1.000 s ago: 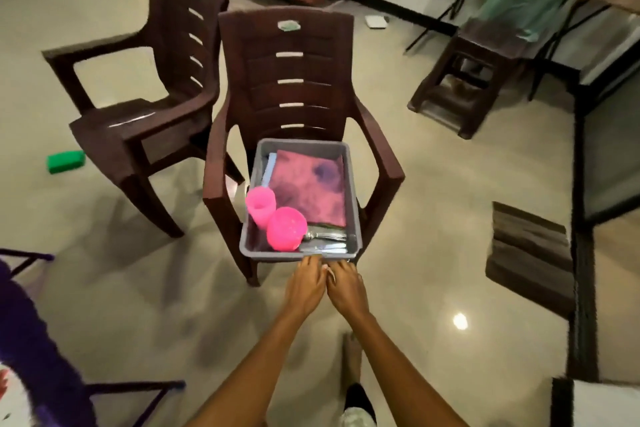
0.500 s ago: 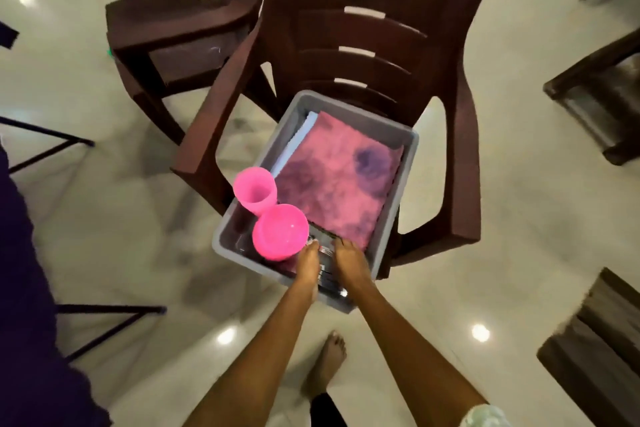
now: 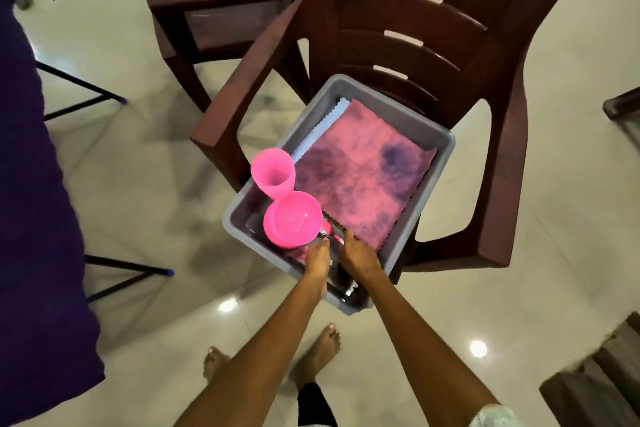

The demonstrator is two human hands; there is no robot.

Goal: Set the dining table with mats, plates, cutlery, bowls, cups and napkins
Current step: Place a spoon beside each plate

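A grey bin (image 3: 434, 168) rests on the seat of a brown plastic chair (image 3: 429, 21). In it lie a pink mottled mat (image 3: 363, 180) over a white sheet (image 3: 323, 126), an upright pink cup (image 3: 273, 172), a pink bowl (image 3: 292, 218) and shiny cutlery (image 3: 329, 236) at the near end. My left hand (image 3: 317, 258) and my right hand (image 3: 360, 253) both reach down into the near end, side by side over the cutlery. The left fingertips are beside the bowl and the right ones at the mat's near edge. Their fingers point away, so any grip is hidden.
A table under a purple cloth (image 3: 34, 184) fills the left edge, with thin dark legs (image 3: 128, 267) below it. A second brown chair (image 3: 221, 0) stands behind on the left. Dark wooden furniture (image 3: 602, 378) sits at the lower right. My bare feet (image 3: 322, 354) stand on glossy tiles.
I have stepped closer and look more steeply down. Both hands moved from the bin's near rim into its near end, over the cutlery.
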